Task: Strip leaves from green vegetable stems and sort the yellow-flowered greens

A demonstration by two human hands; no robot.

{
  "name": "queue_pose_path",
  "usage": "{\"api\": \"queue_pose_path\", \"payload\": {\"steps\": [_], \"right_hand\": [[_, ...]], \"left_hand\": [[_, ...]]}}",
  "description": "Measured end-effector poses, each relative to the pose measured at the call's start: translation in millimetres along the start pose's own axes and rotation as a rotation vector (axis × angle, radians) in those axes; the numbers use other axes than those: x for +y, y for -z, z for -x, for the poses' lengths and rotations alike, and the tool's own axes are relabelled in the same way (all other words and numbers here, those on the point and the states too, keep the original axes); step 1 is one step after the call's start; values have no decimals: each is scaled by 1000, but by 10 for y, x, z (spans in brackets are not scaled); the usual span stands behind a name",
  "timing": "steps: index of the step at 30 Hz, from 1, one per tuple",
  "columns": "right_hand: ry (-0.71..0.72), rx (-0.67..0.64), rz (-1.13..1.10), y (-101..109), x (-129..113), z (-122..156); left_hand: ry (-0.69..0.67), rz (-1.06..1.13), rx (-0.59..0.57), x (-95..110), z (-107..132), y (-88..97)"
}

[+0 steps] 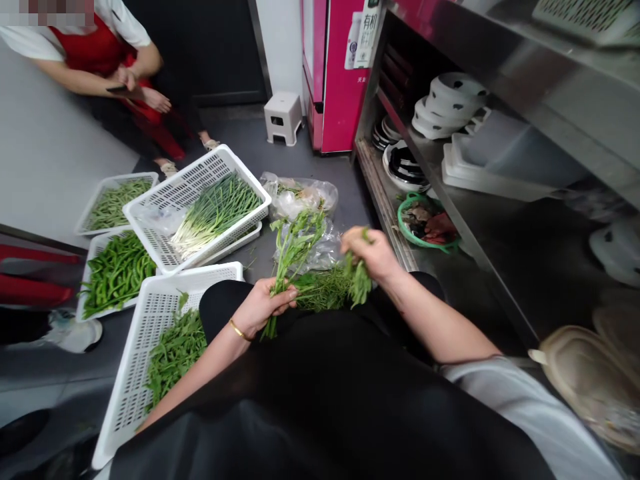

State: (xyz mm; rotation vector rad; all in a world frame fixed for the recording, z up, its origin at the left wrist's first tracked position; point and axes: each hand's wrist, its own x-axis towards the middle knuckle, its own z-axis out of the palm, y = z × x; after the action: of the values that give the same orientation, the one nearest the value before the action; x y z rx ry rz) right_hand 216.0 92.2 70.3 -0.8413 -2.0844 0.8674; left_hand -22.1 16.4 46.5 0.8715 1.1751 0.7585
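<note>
My left hand (pixel 263 303) is closed around a bunch of leafy green stems (pixel 293 250) that stands up from my fist above my lap. My right hand (pixel 373 253) is closed on a sprig of green leaves (pixel 359 283) that hangs down from its fingers. Between both hands lies a loose heap of the same greens (pixel 323 290). A white plastic basket (pixel 145 360) at my left knee holds picked leaves (pixel 175 353).
More white baskets on the floor hold spring onions (pixel 215 210), green peppers (pixel 117 270) and green beans (pixel 113 203). Plastic bags (pixel 300 197) lie ahead. Another person sits at the far left (pixel 115 73). A steel shelf (pixel 450 173) with plates and a green colander (pixel 425 223) stands right.
</note>
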Motion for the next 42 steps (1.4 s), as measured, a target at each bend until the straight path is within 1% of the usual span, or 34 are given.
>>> {"api": "queue_pose_path", "payload": {"steps": [1,2,3,4,8,10,11,12,13,16,18,19,20,22,23,24,25,26,27,29,30,31,32,34,35,36,38,39,40,42], "right_hand": [[-45,124,-33,77,4,9],[-53,181,-16,130,-9,14],[-30,166,47,150,-36,14],[13,94,152,137,-74,5],[193,-339,659,-88,-220,-105],[271,-505,774,-132,-234,-169],[296,-558,789,-112,-224,-190],[300,-578,784,-68,-207,-201],[285,-569,766,-10,-184,-200],[187,-474,630,147,-93,-134],[131,-400,441,178,-16,-53],[81,-321,321,176,30,-11],[8,-192,194,172,79,30],[-182,143,-61,179,173,97],[-270,284,-173,194,206,121],[-329,372,-262,214,220,138],[-351,384,-320,235,210,149],[-346,325,-343,250,174,153],[-324,220,-329,257,113,150],[-259,-5,-221,240,-53,123],[-225,-88,-148,217,-138,98],[-192,-125,-72,187,-209,64],[-157,-121,8,152,-259,22],[-88,-83,189,73,-284,-82],[-66,-89,292,33,-263,-140],[-55,-126,399,-4,-229,-195],[-53,-278,591,-57,-155,-279],[-57,-355,661,-65,-131,-300],[-60,-414,706,-57,-121,-303],[-58,-478,746,1,-144,-263]], "left_hand": [[14,7,12,-5,4,6],[28,10,16,-7,3,9],[38,8,10,-7,-1,8],[44,1,-5,-3,-8,3],[45,-32,-82,33,-21,-40],[54,-32,-96,58,1,-42],[59,-31,-93,69,19,-31],[66,-34,-83,76,38,-10],[75,-43,-68,80,57,18],[88,-50,-1,63,89,121],[72,-30,34,35,80,173],[60,-19,45,19,69,187],[52,-12,53,3,55,195],[50,-14,62,-29,25,192],[56,-16,65,-44,12,184],[66,-21,65,-58,-1,173],[75,-32,60,-71,-14,159],[78,-52,54,-81,-28,144],[72,-80,53,-89,-41,126],[30,-135,70,-89,-61,86],[7,-147,80,-81,-65,65],[-8,-136,84,-66,-63,45],[-8,-103,75,-45,-54,26],[31,2,11,8,-19,-2],[55,60,-31,34,3,-11],[75,111,-71,57,25,-14],[97,174,-126,81,54,-2],[99,180,-123,78,59,14],[92,161,-92,64,57,36],[72,62,19,14,39,88]]}}
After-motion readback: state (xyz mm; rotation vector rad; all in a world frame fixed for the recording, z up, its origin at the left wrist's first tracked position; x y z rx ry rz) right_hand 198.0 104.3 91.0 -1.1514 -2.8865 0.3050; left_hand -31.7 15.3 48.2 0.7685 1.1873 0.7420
